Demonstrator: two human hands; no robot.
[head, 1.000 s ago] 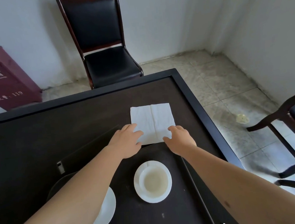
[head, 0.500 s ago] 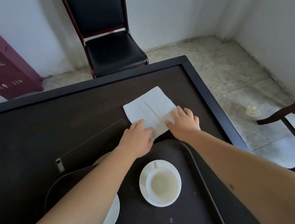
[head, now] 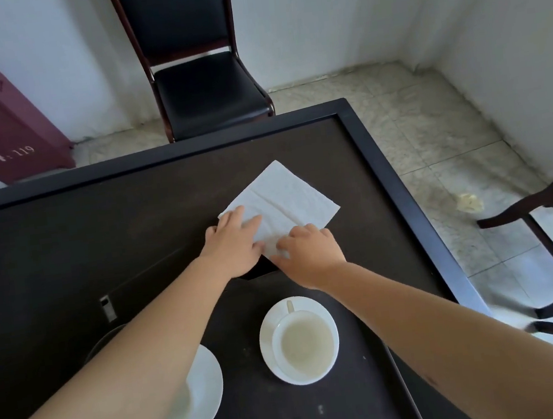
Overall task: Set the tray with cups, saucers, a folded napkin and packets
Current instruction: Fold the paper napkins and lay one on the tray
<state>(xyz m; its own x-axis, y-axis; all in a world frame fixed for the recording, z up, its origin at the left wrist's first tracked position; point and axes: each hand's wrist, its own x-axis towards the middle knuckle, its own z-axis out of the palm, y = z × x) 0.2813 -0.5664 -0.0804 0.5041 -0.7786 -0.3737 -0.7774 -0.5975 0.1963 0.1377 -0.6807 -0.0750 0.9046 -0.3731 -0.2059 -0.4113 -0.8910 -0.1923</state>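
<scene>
- Head view: the napkin (head: 285, 205) lies turned diamond-wise on the table (head: 65, 240), just beyond the tray (head: 371, 353), not yet on it.
- The left hand (head: 234, 245) presses the near left part flat with straight fingers; the right hand (head: 311, 253) has curled fingers on the near corner, seemingly pinching it.
- A cup (head: 304, 342) sits on its saucer (head: 274, 354) on the tray; a second saucer (head: 202, 390) is half hidden by the left arm.
- Risk: thin paper may tear or crease crookedly if the corner is pulled while pinned; a forearm could knock the cup.
</scene>
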